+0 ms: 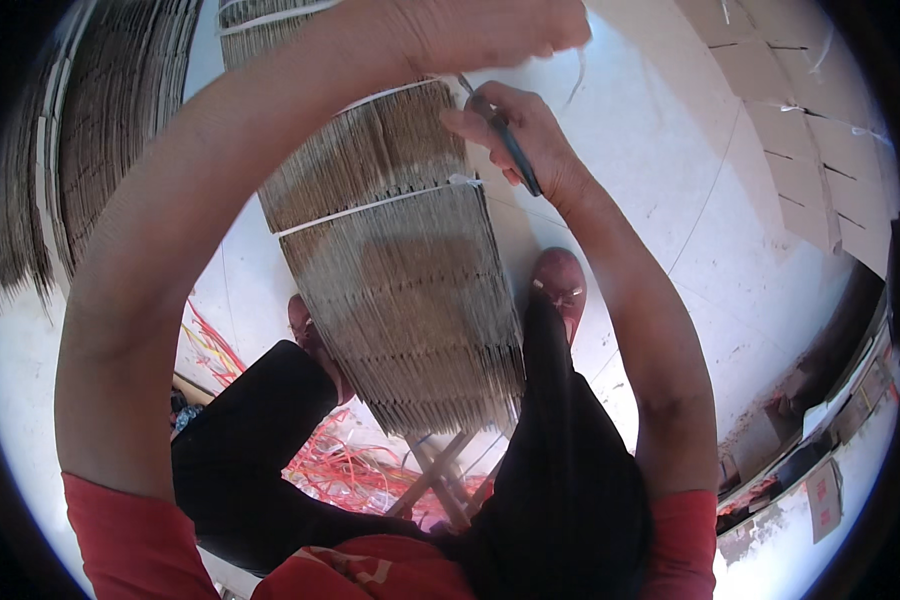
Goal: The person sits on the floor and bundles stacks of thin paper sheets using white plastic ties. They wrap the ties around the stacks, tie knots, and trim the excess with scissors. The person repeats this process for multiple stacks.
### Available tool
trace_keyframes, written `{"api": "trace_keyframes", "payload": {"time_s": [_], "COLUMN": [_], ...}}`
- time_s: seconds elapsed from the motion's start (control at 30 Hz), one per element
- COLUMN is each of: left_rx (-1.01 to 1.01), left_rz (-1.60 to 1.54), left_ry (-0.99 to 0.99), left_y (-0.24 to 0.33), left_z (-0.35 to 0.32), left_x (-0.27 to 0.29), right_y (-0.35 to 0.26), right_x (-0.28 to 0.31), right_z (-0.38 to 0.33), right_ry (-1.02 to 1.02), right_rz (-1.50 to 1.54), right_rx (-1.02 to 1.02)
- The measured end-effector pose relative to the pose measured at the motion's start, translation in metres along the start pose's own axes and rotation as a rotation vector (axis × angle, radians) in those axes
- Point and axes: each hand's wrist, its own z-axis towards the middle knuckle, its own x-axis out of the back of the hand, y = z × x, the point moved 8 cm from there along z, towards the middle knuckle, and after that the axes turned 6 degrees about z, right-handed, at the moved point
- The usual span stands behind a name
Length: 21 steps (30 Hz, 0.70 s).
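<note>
A long stack of flattened cardboard pieces (400, 270), standing on edge, stretches away from between my legs. White straps (370, 205) cross it. Over its far part, my left hand (525, 30) is closed, fingers curled and slightly blurred. A thin white strap (580, 75) hangs from beside those fingers, and its upper end is hidden. Just below, at the stack's right edge, my right hand (535, 130) grips a slim tool with a dark handle (515, 155), probably a knife. Its narrow metal end points up and left, close to the strap around the stack.
More cardboard stacks (120, 110) stand at the far left. Flat brown cartons (780, 120) lie at the right, tied with white string. Tangled red straps (350, 465) cover the floor around crossed wooden legs (440, 475) under the stack. Clutter (810, 450) lines the lower right.
</note>
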Motion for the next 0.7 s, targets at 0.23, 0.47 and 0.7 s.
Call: {"api": "trace_keyframes", "payload": {"time_s": [0.23, 0.47, 0.7], "left_rx": [0.127, 0.216, 0.261], "left_rz": [-0.071, 0.020, 0.037], "left_ry": [-0.573, -0.474, -0.551], "left_y": [-0.032, -0.071, -0.046], "left_z": [-0.012, -0.031, -0.008], "left_x": [-0.014, -0.020, -0.028], "right_y": [0.009, 0.000, -0.007], "right_x": [0.008, -0.001, 0.009], "right_z": [-0.004, -0.003, -0.006], "right_ry": [0.008, -0.011, 0.026], "right_rz": [-0.055, -0.057, -0.240], "right_rx": [-0.078, -0.023, 0.057]}}
